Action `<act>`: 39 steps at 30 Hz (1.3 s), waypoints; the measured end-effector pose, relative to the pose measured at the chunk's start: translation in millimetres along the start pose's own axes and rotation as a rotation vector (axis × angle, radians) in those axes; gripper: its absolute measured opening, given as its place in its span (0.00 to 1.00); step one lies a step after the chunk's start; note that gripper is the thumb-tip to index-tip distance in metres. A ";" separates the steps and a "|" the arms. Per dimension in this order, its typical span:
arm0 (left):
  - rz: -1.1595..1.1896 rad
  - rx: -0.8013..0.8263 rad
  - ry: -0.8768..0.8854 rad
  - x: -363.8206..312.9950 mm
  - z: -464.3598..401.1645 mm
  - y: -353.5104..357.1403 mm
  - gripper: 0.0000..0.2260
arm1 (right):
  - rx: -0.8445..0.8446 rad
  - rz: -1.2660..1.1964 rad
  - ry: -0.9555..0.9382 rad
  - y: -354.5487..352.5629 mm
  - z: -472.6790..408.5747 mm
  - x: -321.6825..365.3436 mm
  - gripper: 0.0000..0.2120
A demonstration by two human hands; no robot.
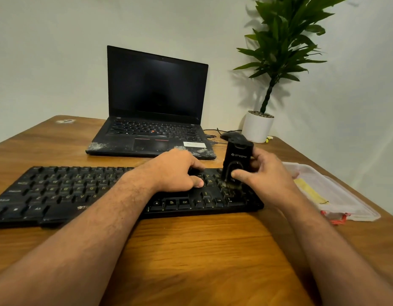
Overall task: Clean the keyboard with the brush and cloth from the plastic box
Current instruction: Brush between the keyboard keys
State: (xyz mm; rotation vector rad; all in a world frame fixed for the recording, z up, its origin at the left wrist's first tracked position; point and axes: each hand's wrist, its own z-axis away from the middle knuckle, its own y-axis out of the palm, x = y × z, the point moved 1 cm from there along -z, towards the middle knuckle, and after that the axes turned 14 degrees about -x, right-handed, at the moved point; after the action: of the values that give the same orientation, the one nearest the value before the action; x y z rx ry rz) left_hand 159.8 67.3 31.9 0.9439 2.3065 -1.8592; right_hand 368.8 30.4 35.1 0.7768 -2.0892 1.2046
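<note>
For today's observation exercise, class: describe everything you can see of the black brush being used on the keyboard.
The brush is a chunky black block, plastic by its look, with a pale logo and an oval outline on its face. It stands nearly upright, tilted slightly, with short brownish bristles pressed onto the keys at the right end of the black keyboard. The right hand grips it, thumb across its front. The left hand rests on the keys beside it, not touching it.
</note>
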 end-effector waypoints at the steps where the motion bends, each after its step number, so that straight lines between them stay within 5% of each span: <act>1: -0.003 -0.002 -0.001 0.0 -0.3 -0.1 0.22 | -0.005 0.073 -0.027 3.4 -9.0 3.7 0.24; 4: -0.010 -0.010 0.004 0.6 -1.5 -0.4 0.21 | -0.034 0.135 -0.072 13.7 -23.7 7.4 0.24; 10: -0.003 -0.006 -0.007 4.9 -5.1 3.4 0.22 | 0.108 -0.143 -0.025 4.1 -15.3 -7.5 0.17; 16: -0.015 -0.018 0.014 6.2 -9.4 6.3 0.22 | -0.191 0.159 -0.018 18.8 -29.3 -11.1 0.22; 21: -0.028 -0.014 0.018 8.2 -10.7 7.7 0.22 | -0.083 0.067 -0.048 24.6 -23.9 -10.6 0.22; 26: -0.027 -0.006 0.022 8.4 -9.3 7.4 0.22 | -0.266 0.166 0.019 20.6 -30.9 -13.5 0.23; 31: -0.024 -0.011 0.028 8.6 -9.2 7.8 0.21 | -0.079 0.106 -0.062 25.5 -19.3 -7.4 0.22; 35: -0.029 -0.005 0.021 8.0 -9.2 7.5 0.22 | -0.238 0.202 0.016 19.2 -26.6 -7.7 0.22; 39: -0.027 -0.008 0.030 7.8 -10.3 7.4 0.22 | -0.078 0.112 -0.055 23.1 -20.8 -7.2 0.23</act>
State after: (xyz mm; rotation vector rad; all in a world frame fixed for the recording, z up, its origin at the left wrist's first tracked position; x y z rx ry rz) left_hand 160.5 80.6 25.3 0.9510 2.3529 -1.8571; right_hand 360.9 59.9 25.9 0.6728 -2.2368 1.1640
